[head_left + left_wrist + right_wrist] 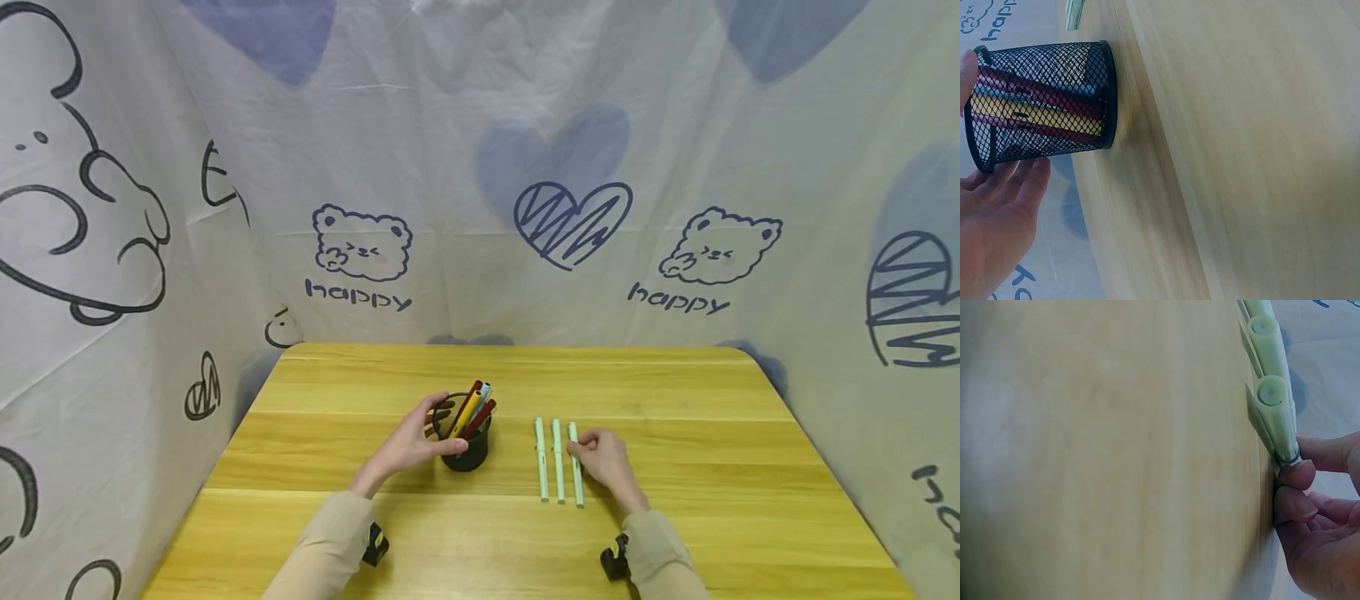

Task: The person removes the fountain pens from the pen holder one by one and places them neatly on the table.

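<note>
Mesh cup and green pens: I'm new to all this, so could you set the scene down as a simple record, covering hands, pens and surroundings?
Left hand: fingers around the black mesh cup
Right hand: fingers pinching the rightmost green pen
Cup position: upright on the table
Cup contents: dark red pens, a yellow pen, a light blue pen
Green pens: three, side by side, right of the cup
Backdrop: cloth printed with hearts, bears and "happy"
</note>
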### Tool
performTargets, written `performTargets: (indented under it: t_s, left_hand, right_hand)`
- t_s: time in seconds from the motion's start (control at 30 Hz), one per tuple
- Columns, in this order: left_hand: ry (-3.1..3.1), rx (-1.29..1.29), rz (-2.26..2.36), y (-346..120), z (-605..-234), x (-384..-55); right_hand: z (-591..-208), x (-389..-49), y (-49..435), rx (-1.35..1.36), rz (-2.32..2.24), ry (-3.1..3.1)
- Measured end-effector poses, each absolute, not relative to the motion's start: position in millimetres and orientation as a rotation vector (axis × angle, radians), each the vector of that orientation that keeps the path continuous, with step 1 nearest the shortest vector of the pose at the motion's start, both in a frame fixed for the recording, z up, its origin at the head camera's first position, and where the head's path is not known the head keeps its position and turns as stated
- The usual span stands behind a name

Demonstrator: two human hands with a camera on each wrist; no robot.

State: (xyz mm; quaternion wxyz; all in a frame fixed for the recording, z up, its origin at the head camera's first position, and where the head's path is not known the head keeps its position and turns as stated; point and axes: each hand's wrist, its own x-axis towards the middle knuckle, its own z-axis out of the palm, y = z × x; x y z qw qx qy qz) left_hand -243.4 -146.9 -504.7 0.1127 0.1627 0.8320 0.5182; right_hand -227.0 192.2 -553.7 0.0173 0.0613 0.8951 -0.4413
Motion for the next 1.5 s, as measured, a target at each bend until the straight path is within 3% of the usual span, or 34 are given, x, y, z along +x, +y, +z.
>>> performTargets:
  t_s: [0.87, 1.3, 1.5]
  left_hand:
    - [2.558, 0.443, 1.457, -139.3, -506.9, -240.9]
    - [2.558, 0.367, 1.588, -138.2, -518.8, -237.4]
    - [2.517, 0.368, 1.658, -136.3, -520.4, -237.6]
  right_hand:
    - [-544.1, -230.1, 194.0, 0.122, -1.426, 2.810]
    - [-492.0, -240.1, 147.6, -0.673, -1.646, 2.632]
    - [-478.5, -249.9, 123.9, -0.817, -1.579, 2.555]
